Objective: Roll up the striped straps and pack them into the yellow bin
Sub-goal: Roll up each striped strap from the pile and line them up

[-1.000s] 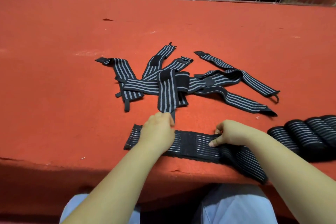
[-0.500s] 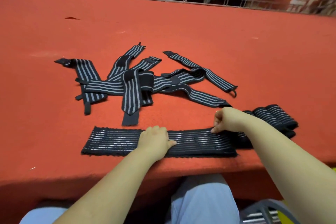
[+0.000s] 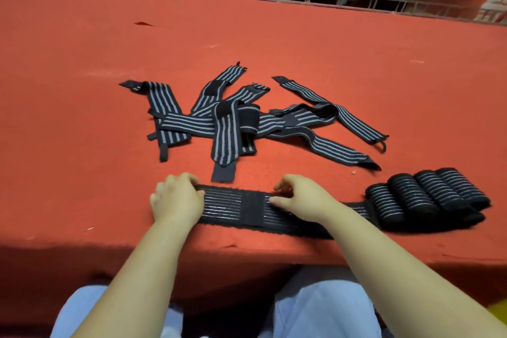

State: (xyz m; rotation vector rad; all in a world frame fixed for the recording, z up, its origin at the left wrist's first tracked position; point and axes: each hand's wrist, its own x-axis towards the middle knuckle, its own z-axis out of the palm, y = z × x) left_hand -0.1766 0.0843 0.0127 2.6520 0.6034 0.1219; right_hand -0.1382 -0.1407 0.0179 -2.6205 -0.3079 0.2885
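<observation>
Left hand (image 3: 175,200) curls over flat strap (image 3: 247,207) end, lower center; right hand (image 3: 299,200) fingers curled, pinning it. Roll tight, edges aligned.

One black strap with thin pale stripes (image 3: 247,207) lies flat along the near tabletop edge. Behind it, a loose pile of striped straps (image 3: 233,121) sprawls criss-crossed. Four rolled straps (image 3: 428,195) sit side by side at right, touching.

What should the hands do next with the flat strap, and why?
Probably roll it rightward from the left end: the left hand grips that end, the right hand holds the strap flat, and no roll has begun.
</observation>
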